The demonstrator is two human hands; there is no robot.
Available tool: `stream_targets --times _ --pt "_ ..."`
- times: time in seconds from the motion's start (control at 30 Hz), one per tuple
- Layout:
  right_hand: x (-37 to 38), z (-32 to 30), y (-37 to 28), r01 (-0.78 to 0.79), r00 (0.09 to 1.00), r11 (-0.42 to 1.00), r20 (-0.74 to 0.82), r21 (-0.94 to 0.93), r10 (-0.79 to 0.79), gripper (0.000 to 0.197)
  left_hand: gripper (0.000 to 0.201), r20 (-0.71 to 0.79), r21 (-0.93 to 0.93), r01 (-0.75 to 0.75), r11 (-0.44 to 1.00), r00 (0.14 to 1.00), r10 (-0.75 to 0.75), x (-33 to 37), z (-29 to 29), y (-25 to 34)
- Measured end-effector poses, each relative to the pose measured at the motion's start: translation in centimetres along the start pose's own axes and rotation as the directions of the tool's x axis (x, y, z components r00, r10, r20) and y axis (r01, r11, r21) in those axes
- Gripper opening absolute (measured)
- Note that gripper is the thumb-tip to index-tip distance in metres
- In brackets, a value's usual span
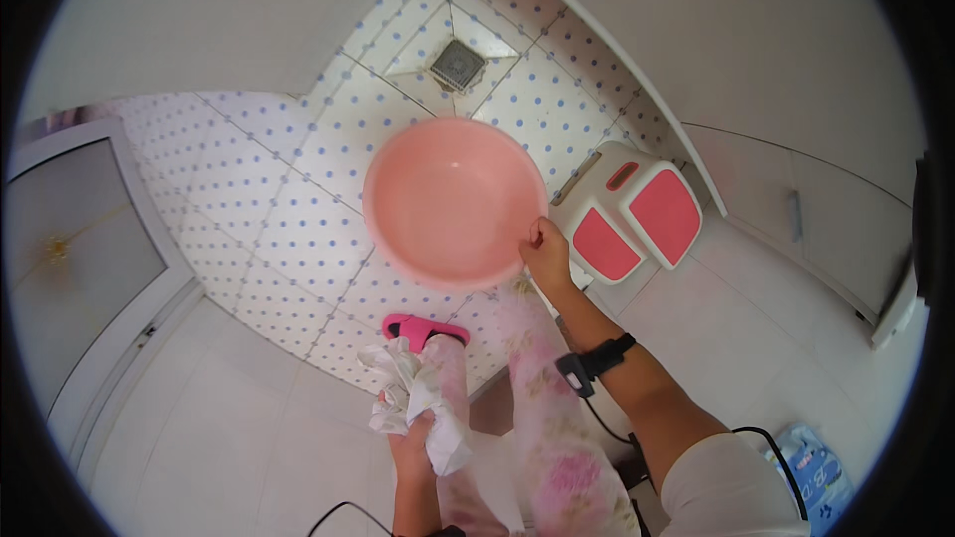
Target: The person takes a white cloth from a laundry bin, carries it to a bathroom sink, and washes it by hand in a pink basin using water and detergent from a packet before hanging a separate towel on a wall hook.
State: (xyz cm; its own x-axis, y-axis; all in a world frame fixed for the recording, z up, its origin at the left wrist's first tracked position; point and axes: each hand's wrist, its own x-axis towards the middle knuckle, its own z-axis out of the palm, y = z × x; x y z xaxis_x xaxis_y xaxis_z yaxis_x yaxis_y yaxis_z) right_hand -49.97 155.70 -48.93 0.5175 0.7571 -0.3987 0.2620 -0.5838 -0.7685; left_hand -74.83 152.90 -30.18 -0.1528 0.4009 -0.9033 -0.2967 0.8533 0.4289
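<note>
A round pink basin [453, 204] is in the middle of the view, over the dotted tile floor, with a small bright glint inside it. My right hand [547, 254] is closed at the basin's right rim, its fingers curled over the edge. Lower down, in front of my legs, my left hand [413, 446] grips a crumpled white cloth [403, 388]. The cloth hangs in loose folds and hides part of my fingers.
A white and red step stool [637, 214] stands right of the basin, beside the cabinets [806, 199]. A floor drain [459, 64] lies beyond the basin. At left is a framed door [90, 259]. A pink slipper [426, 331] shows on one foot. A blue package [814, 477] lies lower right.
</note>
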Motion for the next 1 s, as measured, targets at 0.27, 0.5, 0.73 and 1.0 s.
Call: stream_targets --times 0.27,0.5,0.73,1.0 --pt "-7.9 -15.0 -16.2 0.024 1.000 0.963 -0.014 0.270 -0.021 0.017 0.059 0.246 0.343 -0.741 0.577 0.664 0.706 -10.7 5.5 11.7" --pt "-12.9 -27.8 -31.0 0.164 0.986 0.960 -0.034 0.229 -0.161 0.012 0.053 0.769 0.389 -0.913 0.121 0.395 0.503 -25.6 13.9 19.2" --pt "-9.9 -35.8 -36.4 0.271 0.936 0.950 -0.271 0.155 -0.223 0.020 0.054 0.823 0.261 -0.959 0.108 0.280 0.495 -29.3 17.6 23.3" --pt "0.9 -44.4 -33.1 0.187 0.828 0.717 -0.501 0.671 0.253 0.022 0.070 0.645 -0.032 -0.872 0.488 0.355 0.677 -25.3 27.4 31.6"
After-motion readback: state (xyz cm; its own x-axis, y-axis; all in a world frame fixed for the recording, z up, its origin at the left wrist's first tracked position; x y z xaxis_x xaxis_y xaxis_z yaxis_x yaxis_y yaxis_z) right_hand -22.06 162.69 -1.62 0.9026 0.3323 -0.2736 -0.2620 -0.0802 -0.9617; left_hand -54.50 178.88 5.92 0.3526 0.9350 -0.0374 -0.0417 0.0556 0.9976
